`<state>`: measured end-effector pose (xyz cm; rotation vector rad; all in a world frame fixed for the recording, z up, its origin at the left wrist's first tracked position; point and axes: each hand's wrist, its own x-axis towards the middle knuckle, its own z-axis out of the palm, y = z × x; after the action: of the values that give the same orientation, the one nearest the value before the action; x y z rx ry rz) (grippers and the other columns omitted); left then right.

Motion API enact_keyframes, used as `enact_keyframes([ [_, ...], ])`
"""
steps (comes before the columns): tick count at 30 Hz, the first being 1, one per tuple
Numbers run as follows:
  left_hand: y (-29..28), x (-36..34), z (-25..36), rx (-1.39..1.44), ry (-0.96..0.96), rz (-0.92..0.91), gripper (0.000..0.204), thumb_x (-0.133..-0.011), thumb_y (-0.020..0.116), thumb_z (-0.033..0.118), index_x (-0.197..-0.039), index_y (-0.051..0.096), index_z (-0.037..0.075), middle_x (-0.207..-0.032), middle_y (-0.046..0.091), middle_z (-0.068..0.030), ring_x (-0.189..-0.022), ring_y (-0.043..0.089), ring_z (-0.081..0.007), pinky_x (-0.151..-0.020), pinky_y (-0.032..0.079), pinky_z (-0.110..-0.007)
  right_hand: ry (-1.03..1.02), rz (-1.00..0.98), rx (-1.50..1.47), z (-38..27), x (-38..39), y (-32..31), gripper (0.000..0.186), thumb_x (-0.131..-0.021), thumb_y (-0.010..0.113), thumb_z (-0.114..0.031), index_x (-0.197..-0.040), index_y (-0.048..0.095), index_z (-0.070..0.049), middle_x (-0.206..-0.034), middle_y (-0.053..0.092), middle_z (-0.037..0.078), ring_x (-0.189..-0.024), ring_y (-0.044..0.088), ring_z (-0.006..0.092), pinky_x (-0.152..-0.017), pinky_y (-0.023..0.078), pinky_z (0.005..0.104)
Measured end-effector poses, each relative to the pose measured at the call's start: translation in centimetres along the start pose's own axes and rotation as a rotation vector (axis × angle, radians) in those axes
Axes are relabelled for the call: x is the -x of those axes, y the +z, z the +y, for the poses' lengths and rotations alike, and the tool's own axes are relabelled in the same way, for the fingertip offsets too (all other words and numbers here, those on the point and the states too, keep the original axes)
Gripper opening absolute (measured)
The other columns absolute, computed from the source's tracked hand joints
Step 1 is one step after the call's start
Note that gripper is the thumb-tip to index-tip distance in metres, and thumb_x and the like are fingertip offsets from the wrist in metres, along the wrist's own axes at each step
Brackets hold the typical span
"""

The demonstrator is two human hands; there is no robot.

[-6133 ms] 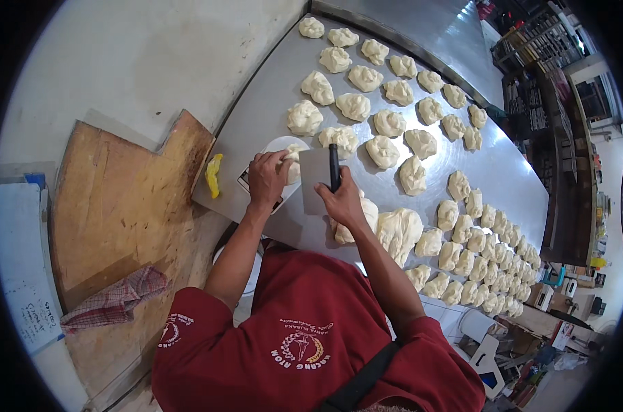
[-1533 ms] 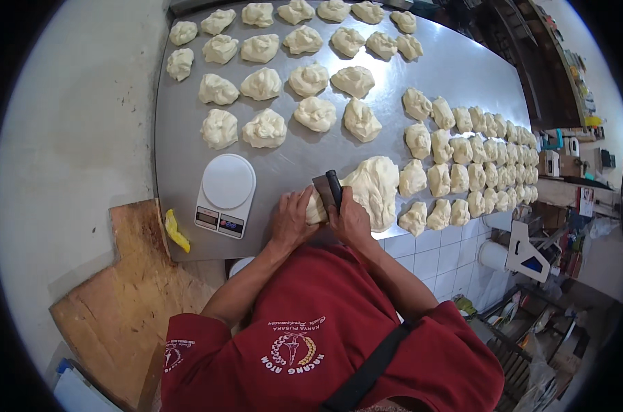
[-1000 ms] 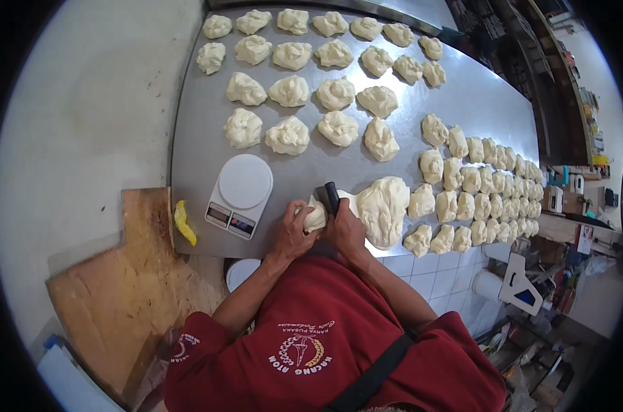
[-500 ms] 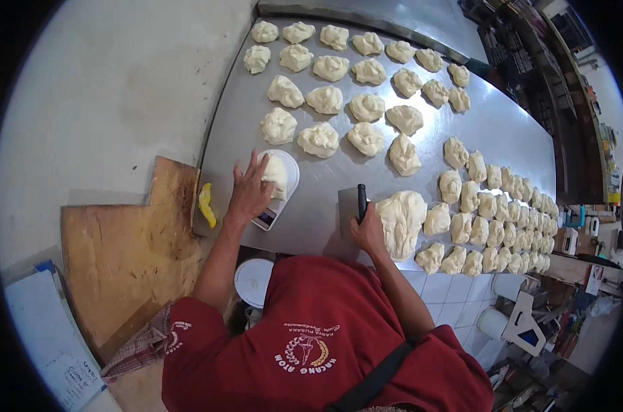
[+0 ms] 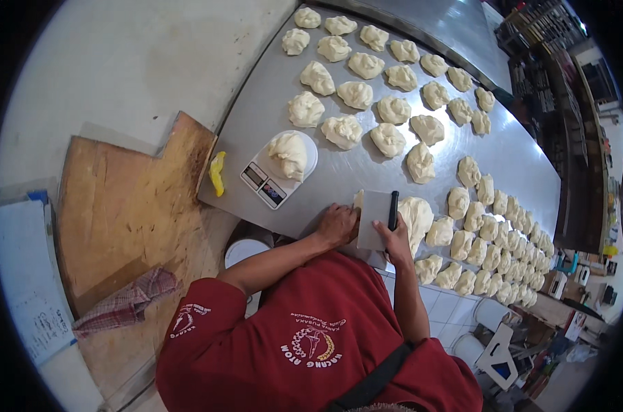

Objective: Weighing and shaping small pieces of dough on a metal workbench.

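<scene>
My right hand (image 5: 394,237) grips a metal scraper (image 5: 373,216) with a black handle, held at the left side of a large dough mass (image 5: 416,216). My left hand (image 5: 335,223) is just left of the blade, fingers curled and partly hidden, at dough or something else that I cannot make out behind it. A dough lump (image 5: 287,154) rests on the white digital scale (image 5: 260,182). Many irregular pieces of dough (image 5: 394,110) lie in rows on the steel table (image 5: 243,137), with a tighter group of smaller pieces at the right.
A yellow crumpled item (image 5: 217,173) lies at the table's left edge, beside a wooden board (image 5: 119,206) with a checked cloth (image 5: 126,302). A bucket (image 5: 246,250) stands below the table. Dark shelving (image 5: 565,172) and clutter line the right; a wall borders the left.
My left hand has let go of the dough on the scale and moved right and down to the scraper. The scraper's blade now faces upward beside the large mass. The view has tilted.
</scene>
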<state>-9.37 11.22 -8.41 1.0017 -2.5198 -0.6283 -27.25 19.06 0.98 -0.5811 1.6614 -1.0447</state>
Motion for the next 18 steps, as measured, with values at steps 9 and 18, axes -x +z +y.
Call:
enact_keyframes([
  [9,-4.8,0.5,-1.4,0.112,-0.009,0.215,0.051,-0.074,0.085,0.035,-0.117,0.067,0.015,-0.127,0.065,-0.0147,-0.121,0.057,-0.0357,-0.103,0.041,-0.051,-0.137,-0.063,0.471,1.1,0.1,-1.6,0.042,-0.093,0.075,-0.016,-0.125,0.059,0.004,-0.107,0.07,0.019,-0.091,0.066,0.0251,-0.085,0.056,0.0374],
  [18,-11.8,-4.9,-11.2,-0.078,-0.592,0.247,0.098,-0.073,0.094,0.039,-0.156,0.048,0.014,-0.164,0.039,-0.0215,-0.144,0.044,-0.0463,-0.113,0.043,-0.058,-0.014,0.02,0.039,-0.5,-0.1,1.0,0.043,-0.093,0.075,-0.013,-0.129,0.058,0.005,-0.11,0.071,0.02,-0.09,0.068,0.0273,-0.084,0.056,0.0375],
])
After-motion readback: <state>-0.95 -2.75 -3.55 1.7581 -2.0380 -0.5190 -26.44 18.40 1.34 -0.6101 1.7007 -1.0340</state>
